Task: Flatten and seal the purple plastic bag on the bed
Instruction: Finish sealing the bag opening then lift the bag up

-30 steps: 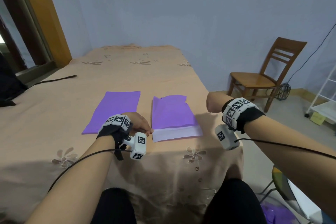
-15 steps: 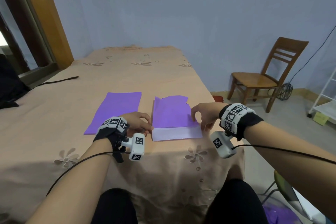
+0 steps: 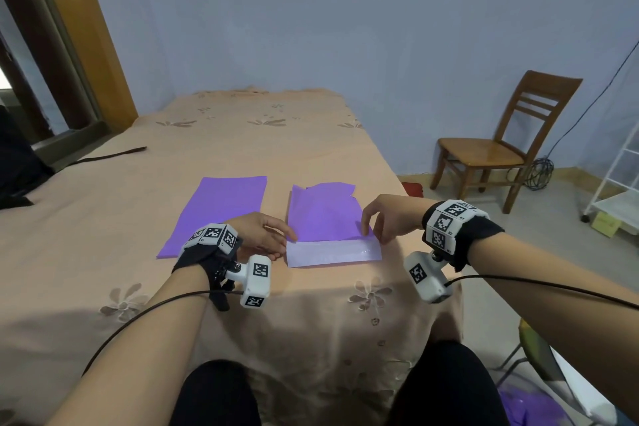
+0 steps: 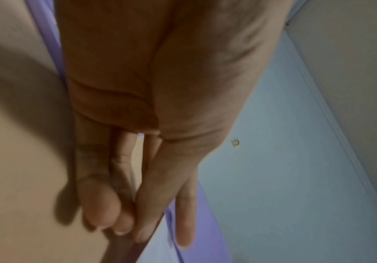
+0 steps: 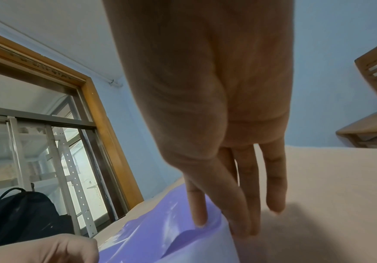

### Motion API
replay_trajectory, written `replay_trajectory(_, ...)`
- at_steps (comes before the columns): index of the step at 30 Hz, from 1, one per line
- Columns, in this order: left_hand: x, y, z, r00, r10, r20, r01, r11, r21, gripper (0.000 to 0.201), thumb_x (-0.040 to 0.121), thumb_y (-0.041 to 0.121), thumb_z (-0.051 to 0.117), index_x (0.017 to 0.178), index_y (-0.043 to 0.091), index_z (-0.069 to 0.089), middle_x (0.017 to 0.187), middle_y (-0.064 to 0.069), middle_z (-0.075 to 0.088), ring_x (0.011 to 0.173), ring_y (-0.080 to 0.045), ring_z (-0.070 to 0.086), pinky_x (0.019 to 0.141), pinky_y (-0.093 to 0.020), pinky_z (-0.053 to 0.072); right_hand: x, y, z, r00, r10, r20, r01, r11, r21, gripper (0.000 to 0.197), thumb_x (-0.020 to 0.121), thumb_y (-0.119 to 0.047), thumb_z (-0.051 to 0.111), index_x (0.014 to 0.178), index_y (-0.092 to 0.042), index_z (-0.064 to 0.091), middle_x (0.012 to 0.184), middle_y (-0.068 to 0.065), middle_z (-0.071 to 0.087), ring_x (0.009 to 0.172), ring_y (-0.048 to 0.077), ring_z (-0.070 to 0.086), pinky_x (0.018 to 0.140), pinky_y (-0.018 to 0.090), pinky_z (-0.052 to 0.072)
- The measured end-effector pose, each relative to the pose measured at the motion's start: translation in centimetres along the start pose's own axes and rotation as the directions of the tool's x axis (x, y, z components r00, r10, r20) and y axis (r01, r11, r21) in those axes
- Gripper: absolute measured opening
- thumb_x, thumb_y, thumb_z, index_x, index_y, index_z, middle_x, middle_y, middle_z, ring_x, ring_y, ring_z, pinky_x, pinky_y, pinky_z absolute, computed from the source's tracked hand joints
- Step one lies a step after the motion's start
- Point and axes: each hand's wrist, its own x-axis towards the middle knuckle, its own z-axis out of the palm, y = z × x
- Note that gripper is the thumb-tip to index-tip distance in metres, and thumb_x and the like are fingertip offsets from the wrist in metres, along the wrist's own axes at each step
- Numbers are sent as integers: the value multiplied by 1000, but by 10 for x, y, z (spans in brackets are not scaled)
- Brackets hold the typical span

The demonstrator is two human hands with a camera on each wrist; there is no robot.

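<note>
The purple plastic bag [image 3: 323,213] lies flat on the bed [image 3: 242,149], its pale sealing flap [image 3: 333,252] spread toward me. My left hand [image 3: 285,247] is at the bag's near left edge, thumb on the plastic and fingers beside it, holding that edge [image 4: 205,222]. My right hand [image 3: 371,233] is at the right edge where flap meets bag. There its index finger [image 5: 197,213] presses on the purple plastic [image 5: 156,231] and the thumb sits behind the slightly raised fold, pinching it.
A second purple bag [image 3: 221,211] lies flat just left of my left hand. A black strap [image 3: 110,155] and a black backpack [image 3: 17,169] are at the far left. The bed's right edge drops to the floor near a wooden chair [image 3: 498,149] and a white rack [image 3: 619,190].
My right hand came in from beyond the bed's right edge and settled on the bag's right edge. The left hand stayed at the left edge.
</note>
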Motion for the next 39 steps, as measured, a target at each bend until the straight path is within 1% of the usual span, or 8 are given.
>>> replay_trajectory(6,8,-6,-4,999,-44,-30,43,999,-23,13,78,-1,77,86,9,79,79,-19,69,79,-28,58,67,-29,55,0,3,-1,999,-33,-2,33,999,28,32,76,-3,64,82,-33,74,79,-2,73,62,13,57,61,21,47)
replay_trajectory(11,7,-9,-7,998,-37,-44,35,998,-50,10,79,-1,78,83,8,78,74,-16,70,72,-27,61,66,-29,58,0,8,1,1000,-10,-3,11,997,82,31,74,-8,59,80,-34,75,68,-8,72,62,11,56,61,23,47)
replay_trajectory(17,4,-13,-8,1000,-22,-3,22,998,-63,17,79,-3,77,94,5,78,79,-19,67,77,-29,57,66,-29,58,-5,14,8,993,-120,-15,120,966,227,40,76,-4,61,101,-32,75,91,8,75,64,11,57,65,25,49)
replay_trajectory(20,4,-12,-9,1000,-10,22,11,999,-40,20,81,-8,73,91,8,80,80,-21,66,76,-31,56,66,-29,58,-3,16,9,985,-170,-21,170,956,240,42,73,-6,62,101,-34,76,83,9,72,67,14,52,68,28,46)
replay_trajectory(23,2,-11,-9,999,-1,44,2,1000,-12,23,82,-11,69,91,8,80,74,-20,66,69,-30,57,64,-29,58,-1,16,9,979,-203,-5,198,948,247,38,73,-10,63,99,-35,77,95,14,73,70,14,50,70,28,44)
replay_trajectory(28,0,-13,-11,1000,10,27,-9,999,-36,26,82,-13,67,90,7,80,68,-17,63,61,-27,56,60,-28,57,-3,18,8,979,-202,-5,197,945,260,35,80,-8,64,96,-35,78,79,1,68,68,12,48,66,25,44)
replay_trajectory(33,0,-19,-12,999,42,16,-40,995,-87,25,83,-16,64,98,-1,77,74,-18,58,62,-27,55,56,-27,57,-8,22,9,979,-204,-12,199,935,293,28,82,-15,66,99,-34,78,74,2,65,68,10,53,68,26,46)
replay_trajectory(39,-1,-20,-13,999,33,21,-32,997,-73,30,73,1,80,103,-1,76,78,-17,54,63,-25,53,54,-27,55,-10,27,13,985,-168,-39,171,933,316,27,84,-11,65,99,-31,78,70,-6,70,60,4,57,70,31,49)
